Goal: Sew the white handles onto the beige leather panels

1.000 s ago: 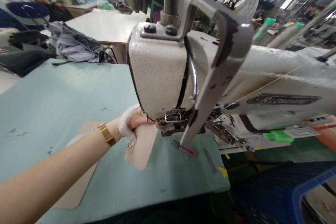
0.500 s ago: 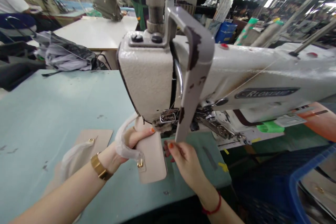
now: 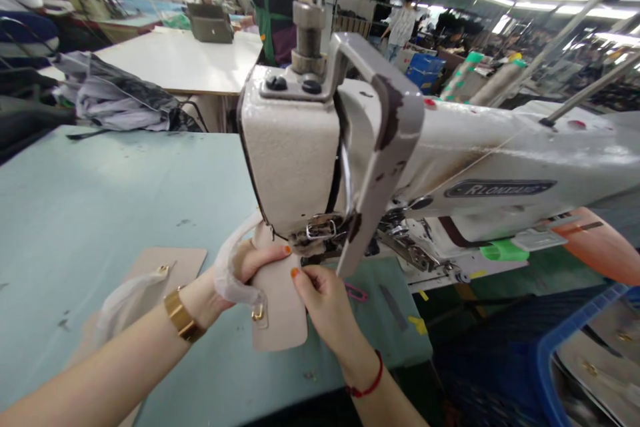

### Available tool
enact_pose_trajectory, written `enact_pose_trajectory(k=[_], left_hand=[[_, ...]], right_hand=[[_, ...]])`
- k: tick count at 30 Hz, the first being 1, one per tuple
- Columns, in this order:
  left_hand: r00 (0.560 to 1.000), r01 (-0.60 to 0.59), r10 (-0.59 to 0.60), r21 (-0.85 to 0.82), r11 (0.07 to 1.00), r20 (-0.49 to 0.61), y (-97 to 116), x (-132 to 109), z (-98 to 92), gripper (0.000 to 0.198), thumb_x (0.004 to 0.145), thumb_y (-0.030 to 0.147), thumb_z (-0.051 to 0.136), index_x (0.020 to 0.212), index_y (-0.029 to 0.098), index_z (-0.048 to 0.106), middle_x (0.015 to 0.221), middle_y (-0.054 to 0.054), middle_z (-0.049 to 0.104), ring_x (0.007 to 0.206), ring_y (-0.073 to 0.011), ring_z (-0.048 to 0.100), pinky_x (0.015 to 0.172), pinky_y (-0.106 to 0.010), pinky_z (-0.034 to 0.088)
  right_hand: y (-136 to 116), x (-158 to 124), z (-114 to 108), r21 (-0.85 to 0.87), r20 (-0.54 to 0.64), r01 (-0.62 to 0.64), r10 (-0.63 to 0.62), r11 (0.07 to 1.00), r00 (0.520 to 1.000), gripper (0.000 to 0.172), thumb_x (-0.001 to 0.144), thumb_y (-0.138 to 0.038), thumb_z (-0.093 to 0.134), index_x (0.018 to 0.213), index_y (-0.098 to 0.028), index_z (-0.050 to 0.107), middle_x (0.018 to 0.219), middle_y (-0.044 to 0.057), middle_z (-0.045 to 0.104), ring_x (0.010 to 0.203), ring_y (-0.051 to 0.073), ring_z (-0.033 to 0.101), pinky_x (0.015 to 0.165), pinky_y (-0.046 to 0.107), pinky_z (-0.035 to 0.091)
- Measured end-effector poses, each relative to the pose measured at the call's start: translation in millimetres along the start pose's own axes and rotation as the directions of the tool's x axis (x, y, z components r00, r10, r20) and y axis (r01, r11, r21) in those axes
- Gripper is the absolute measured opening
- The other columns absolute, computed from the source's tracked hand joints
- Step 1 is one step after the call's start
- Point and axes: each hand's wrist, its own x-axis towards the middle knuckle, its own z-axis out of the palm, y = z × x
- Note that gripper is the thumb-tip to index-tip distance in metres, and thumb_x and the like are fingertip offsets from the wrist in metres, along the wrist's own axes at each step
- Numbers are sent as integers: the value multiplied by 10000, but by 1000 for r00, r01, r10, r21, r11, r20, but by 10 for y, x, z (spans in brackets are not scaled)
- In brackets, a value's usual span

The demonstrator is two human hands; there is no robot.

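A beige bag panel [image 3: 283,317] lies under the needle end of the white sewing machine [image 3: 293,153]. Its wrapped handle [image 3: 225,273] arches over my left hand [image 3: 247,267]. The left thumb presses on top of the panel while the other fingers are mostly hidden by the handle and panel. At the panel's right edge, my right hand [image 3: 323,300] is closed, thumb on top and fingers curled beside the edge. Just right of that hand a small pink tool [image 3: 356,291] rests on the table; its kind is unclear.
A second beige panel with a wrapped handle [image 3: 123,290] lies left on the green table [image 3: 200,173]. A blue crate [image 3: 545,353] with beige pieces stands at lower right. Across the way, a person works at a white table [image 3: 170,63] with a dark bag [image 3: 210,23].
My right hand has moved left from beside the machine's guard onto the panel's edge. The pink tool now shows on the table. My left hand keeps its hold.
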Motion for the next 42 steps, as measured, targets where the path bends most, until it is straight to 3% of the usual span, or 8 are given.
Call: enact_pose_trajectory(k=[7,14,20,29,35,38,42], left_hand=[[990,-87,72,-119,989,-124,71,-25,101,229,471,217,866,627,172,704,563,-58,673,587,-281,675,530,-334,562],[991,-93,76,-158,983,-110,11,57,38,371,511,109,838,867,154,747,791,-95,759,766,-308,719,631,-315,588],[991,-118,104,-168,979,-89,109,-11,134,270,477,240,888,681,156,734,477,-18,629,507,-228,654,532,-301,583],[999,-53,52,-101,993,-12,-19,42,9,380,599,280,852,928,126,740,836,-141,759,660,-265,716,600,-321,590],[977,-140,104,-194,971,-189,-191,-32,183,470,623,225,840,1065,170,688,1031,-128,739,788,-272,715,649,-340,597],[944,-168,66,-299,939,-323,-290,-82,337,481,608,174,842,1060,191,679,1003,-95,739,795,-252,708,652,-314,591],[912,-208,25,-409,889,-410,-393,-97,481,528,602,171,844,1090,199,642,1005,-67,725,932,-273,688,723,-325,589]], right_hand=[[-76,90,-21,-5,-15,25,-25,1000,1000,376,875,-379,464,574,-157,431,564,-21,350,545,87,313,494,218,235],[-42,139,-27,-54,-39,57,-59,997,997,386,867,-376,467,556,-159,401,545,-25,330,537,82,313,492,217,212],[-54,137,-30,-33,-38,58,-59,998,998,383,863,-374,473,552,-154,427,550,-21,348,535,82,320,484,212,213],[-101,85,-68,-48,-20,23,-24,999,1000,323,876,-324,499,628,-132,573,594,1,515,568,101,429,499,195,289],[-183,79,-322,-190,48,62,-54,980,997,313,853,-289,549,579,-138,554,581,-3,525,576,103,448,510,198,286],[-243,104,-455,-229,70,74,-59,971,996,279,852,-285,553,616,-141,587,611,5,562,599,115,487,522,200,311],[-253,153,-573,-256,97,126,-105,958,990,278,843,-301,568,608,-153,558,642,13,562,657,135,510,539,204,336]])
